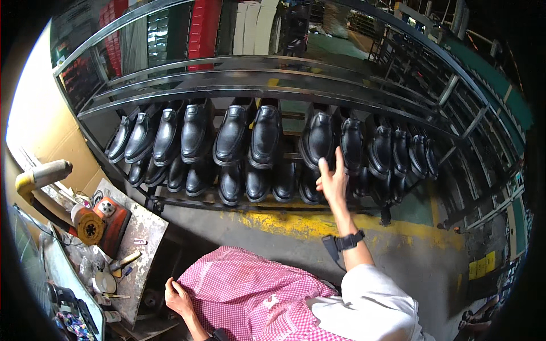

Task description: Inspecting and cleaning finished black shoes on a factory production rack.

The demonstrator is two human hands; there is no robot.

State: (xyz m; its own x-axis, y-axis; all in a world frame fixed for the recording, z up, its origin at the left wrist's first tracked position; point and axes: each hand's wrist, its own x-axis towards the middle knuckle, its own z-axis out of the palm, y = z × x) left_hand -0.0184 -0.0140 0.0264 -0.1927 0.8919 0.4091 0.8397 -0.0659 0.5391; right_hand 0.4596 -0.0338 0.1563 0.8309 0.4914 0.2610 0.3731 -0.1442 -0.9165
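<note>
Right hand [333, 181] open, fingers spread, at the black shoe [318, 138] on the rack [170, 79]; shoe just above it, toe down. Left hand [177, 296] far off, pinching checkered cloth [250, 290].

Orange power tool [105, 223] on a worn workbench [145, 238], yellow floor line [296, 223], cardboard sheet [48, 142]

A shoe workshop: metal racks [273, 79] of black shoes [264, 136], cluttered workbench [142, 227].

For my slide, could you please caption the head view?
Right hand reaching a black shoe on the rack; left hand on checked cloth.
</note>
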